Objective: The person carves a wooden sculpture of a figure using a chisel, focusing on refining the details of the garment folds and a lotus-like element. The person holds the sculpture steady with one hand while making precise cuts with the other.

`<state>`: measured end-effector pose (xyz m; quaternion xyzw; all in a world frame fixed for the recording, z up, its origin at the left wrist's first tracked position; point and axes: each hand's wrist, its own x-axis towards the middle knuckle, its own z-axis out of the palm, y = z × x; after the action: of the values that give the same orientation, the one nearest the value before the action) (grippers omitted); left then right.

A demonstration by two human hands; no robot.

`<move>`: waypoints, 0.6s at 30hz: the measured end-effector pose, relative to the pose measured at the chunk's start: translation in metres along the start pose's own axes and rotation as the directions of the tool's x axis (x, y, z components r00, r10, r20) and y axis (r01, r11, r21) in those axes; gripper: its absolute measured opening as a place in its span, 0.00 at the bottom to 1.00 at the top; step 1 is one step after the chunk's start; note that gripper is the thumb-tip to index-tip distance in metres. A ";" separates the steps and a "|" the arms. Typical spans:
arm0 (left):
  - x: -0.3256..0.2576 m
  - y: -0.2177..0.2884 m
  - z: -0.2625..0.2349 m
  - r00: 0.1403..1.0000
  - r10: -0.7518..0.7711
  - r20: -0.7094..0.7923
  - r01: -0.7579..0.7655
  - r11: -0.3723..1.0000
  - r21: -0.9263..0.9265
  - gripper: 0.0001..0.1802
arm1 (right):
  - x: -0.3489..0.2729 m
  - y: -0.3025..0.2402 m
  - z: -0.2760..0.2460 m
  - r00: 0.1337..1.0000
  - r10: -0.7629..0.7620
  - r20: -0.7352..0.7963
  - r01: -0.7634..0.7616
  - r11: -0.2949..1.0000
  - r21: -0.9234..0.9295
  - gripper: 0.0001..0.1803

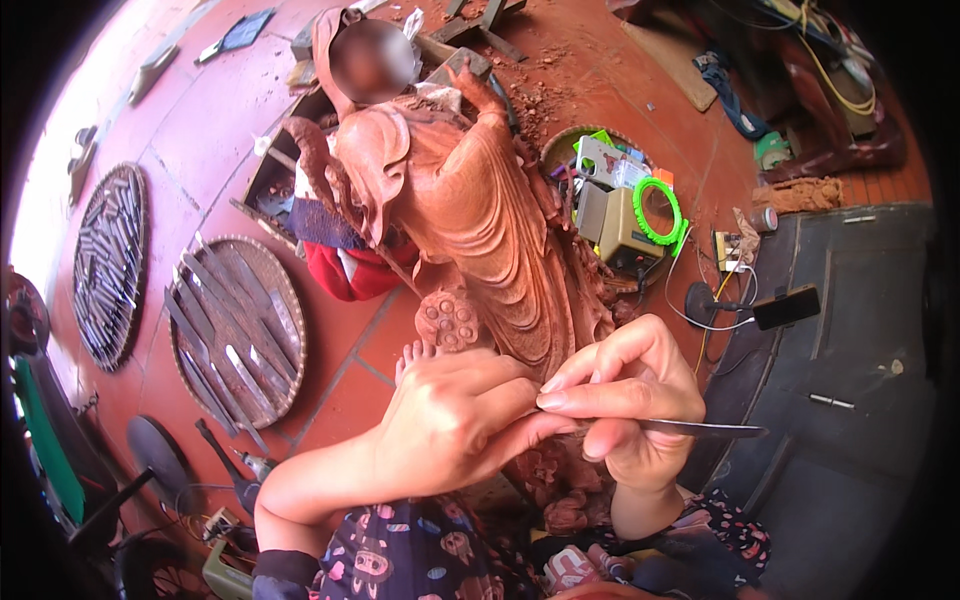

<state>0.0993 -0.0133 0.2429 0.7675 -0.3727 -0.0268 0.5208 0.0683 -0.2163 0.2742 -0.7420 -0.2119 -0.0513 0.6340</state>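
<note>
A: That carving tool [690, 428] is a thin, stiff steel blade. It's pinched near the working end in the right hand [635, 400], whose fingers are closed tight round it. The handle sticks out to the right.

B: The left hand [455, 420] is curled shut, bracing against the blade, I think, though the tip is hidden. Both are low against the reddish wooden statue [480, 220]. It looks heavy, with fragile detail. There's a tray of chisels [235, 325] to the left.

Red tiled floor [215, 120], dark mat [850, 330] right, daylight upper left.
</note>
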 end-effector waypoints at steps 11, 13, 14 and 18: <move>-0.001 -0.001 0.029 0.988 -0.098 -0.116 0.028 0.867 -0.497 0.21 | 0.010 0.004 -0.018 0.971 -0.066 0.231 0.225 0.587 -0.777 0.32; 0.001 -0.001 0.034 0.975 -0.016 -0.221 -0.078 0.907 -0.413 0.22 | 0.023 0.007 -0.017 0.958 -0.080 0.275 0.275 0.527 -0.804 0.22; 0.004 -0.001 0.032 0.966 0.017 -0.258 -0.109 0.930 -0.350 0.22 | 0.025 0.008 -0.017 0.960 -0.095 0.264 0.276 0.500 -0.821 0.19; 0.004 -0.004 0.040 0.904 0.331 -0.271 -0.369 0.923 -0.105 0.13 | 0.024 0.018 -0.015 0.967 -0.129 0.218 0.253 0.546 -0.798 0.12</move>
<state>0.0869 -0.0459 0.2231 0.6428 -0.4333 0.1350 0.6172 0.0999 -0.2261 0.2693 -0.9248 -0.2853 -0.1627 0.1921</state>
